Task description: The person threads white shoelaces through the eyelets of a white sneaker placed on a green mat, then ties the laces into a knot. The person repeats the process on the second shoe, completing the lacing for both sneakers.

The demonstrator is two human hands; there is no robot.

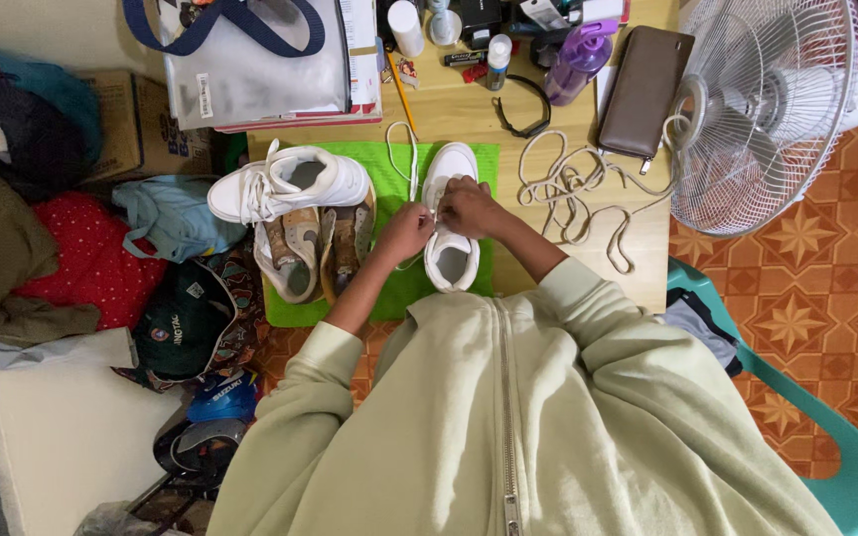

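A white sneaker (452, 260) stands toe-away on a green cloth (385, 298) on the wooden table. My left hand (404, 232) pinches its white lace (411, 159) at the shoe's left side. My right hand (469, 207) grips the lace over the eyelets in the middle of the shoe. The lace's free end loops away toward the back of the table. A second white sneaker (290, 185) lies on its side to the left, resting on a pair of tan and beige shoes (315, 248).
A pile of loose beige laces (573, 189) lies to the right, beside a brown wallet (644, 91). A white fan (767, 104) stands at the right edge. Bottles, a bag (250, 60) and papers crowd the table's back. Clothes and a cap (176, 323) lie at left.
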